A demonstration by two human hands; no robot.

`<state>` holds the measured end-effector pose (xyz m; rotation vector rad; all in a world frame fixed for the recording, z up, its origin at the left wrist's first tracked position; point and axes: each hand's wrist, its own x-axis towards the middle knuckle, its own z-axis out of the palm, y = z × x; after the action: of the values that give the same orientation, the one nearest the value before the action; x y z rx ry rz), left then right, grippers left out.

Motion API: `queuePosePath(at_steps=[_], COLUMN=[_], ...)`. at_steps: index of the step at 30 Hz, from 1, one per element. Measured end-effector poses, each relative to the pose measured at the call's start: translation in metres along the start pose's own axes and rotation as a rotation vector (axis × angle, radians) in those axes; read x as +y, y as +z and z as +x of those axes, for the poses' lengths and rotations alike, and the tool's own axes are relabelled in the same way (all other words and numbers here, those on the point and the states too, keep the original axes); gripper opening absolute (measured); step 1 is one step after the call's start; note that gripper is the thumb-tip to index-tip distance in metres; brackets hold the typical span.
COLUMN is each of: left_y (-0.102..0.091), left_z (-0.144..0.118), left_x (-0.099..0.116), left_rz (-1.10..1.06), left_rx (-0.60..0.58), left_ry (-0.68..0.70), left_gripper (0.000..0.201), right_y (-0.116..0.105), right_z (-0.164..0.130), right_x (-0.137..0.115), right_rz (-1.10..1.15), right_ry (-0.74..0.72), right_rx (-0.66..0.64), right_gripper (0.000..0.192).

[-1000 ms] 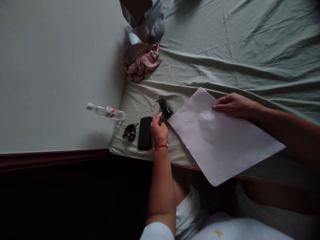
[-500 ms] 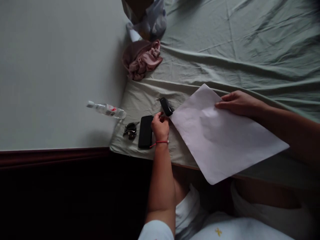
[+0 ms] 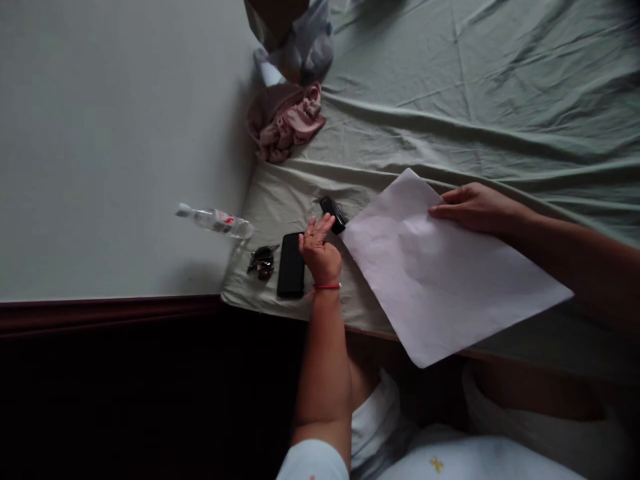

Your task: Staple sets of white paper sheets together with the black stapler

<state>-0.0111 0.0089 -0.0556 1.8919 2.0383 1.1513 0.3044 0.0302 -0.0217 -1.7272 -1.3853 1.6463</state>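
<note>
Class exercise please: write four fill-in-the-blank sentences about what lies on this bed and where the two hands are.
The right hand rests on a sheet of white ____.
The left hand lies beside a black ____, fingers spread.
The left wrist wears a thin ____ band.
Left of the keys lies a clear plastic ____.

Missing words: paper; phone; red; bottle
</note>
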Motion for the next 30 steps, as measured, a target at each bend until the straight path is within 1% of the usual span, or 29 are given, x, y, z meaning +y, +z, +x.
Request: queuePosePath(at_steps=[3, 8, 13, 15, 18, 21, 23, 25, 28, 30], left_y=[0.001, 0.004, 0.004, 0.003, 0.002, 0.004, 0.006, 0.008, 0.005, -0.001], left_z=[-0.003, -0.013, -0.015, -0.012, -0.006, -0.001, 0.0, 0.0, -0.003, -0.006], left_x=[0.0, 0.007, 0.009, 0.006, 0.0, -0.006, -0.009, -0.009, -0.004, 0.002], left_rz=[0.031, 0.074, 0.069, 0.037, -0.08, -0.22, -0.297, -0.385, -0.52, -0.613], left_rx=[-0.014, -0.039, -0.046, -0.043, -0.039, -0.044, -0.015, 0.058, 0.183, 0.218], left_ry=[-0.01, -0.077, -0.099, -0.093, -0.076, -0.078, -0.133, -0.23, -0.415, -0.544], left_gripper=[0.072, 0.076, 0.075, 0.073, 0.07, 0.064, 0.057, 0.046, 0.03, 0.029], right_y=[-0.001, -0.002, 0.003, 0.003, 0.0, -0.007, -0.011, -0.011, -0.005, 0.0], right_z=[0.0, -0.001, -0.002, -0.001, 0.0, -0.001, -0.003, -0.005, -0.007, -0.005], right_x=[0.0, -0.003, 0.0, 0.002, 0.003, 0.001, 0.0, 0.0, 0.003, 0.006], right_rz=[0.0, 0.03, 0.096, 0.128, 0.142, 0.145, 0.175, 0.23, 0.349, 0.418], right_ry=[0.008, 0.013, -0.006, -0.018, -0.03, -0.001, 0.027, 0.024, -0.058, -0.121], right_rx=[-0.007, 0.004, -0.047, -0.051, -0.053, -0.141, -0.209, -0.22, -0.12, -0.042], right_gripper=[0.023, 0.02, 0.017, 0.017, 0.018, 0.016, 0.016, 0.015, 0.014, 0.018])
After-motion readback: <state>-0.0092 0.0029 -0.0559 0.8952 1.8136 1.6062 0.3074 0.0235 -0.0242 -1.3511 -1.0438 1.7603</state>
